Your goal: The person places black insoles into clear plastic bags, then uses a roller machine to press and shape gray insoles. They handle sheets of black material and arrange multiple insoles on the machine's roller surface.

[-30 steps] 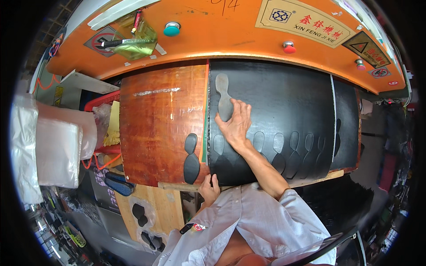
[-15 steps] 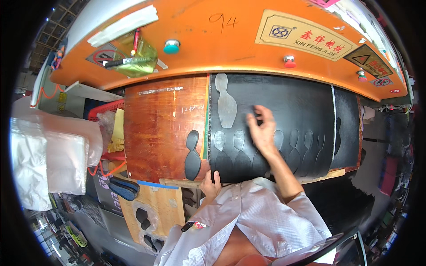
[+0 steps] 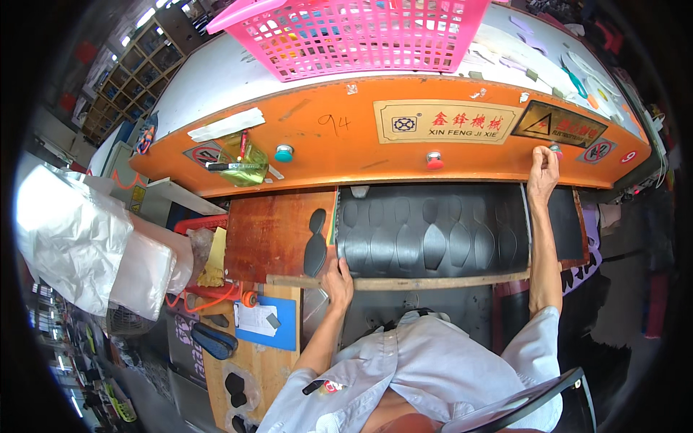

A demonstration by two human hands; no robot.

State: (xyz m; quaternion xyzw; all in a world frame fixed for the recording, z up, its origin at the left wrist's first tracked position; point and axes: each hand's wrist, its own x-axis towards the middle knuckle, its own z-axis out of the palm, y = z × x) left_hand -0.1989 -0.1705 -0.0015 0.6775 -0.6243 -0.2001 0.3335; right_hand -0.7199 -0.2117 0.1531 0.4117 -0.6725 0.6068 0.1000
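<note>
Gripping the near edge of the matte black rubber sheet, embossed with sole shapes, lying on the press bed, with left hand. Pressing right hand fingertips against red button on glossy orange panel, beside triangular yellow warning label.

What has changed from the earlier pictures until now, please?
The right hand left the black sheet and went up and to the right, onto a red button at the orange machine front. The left hand stayed at the near edge of the sheet.
</note>
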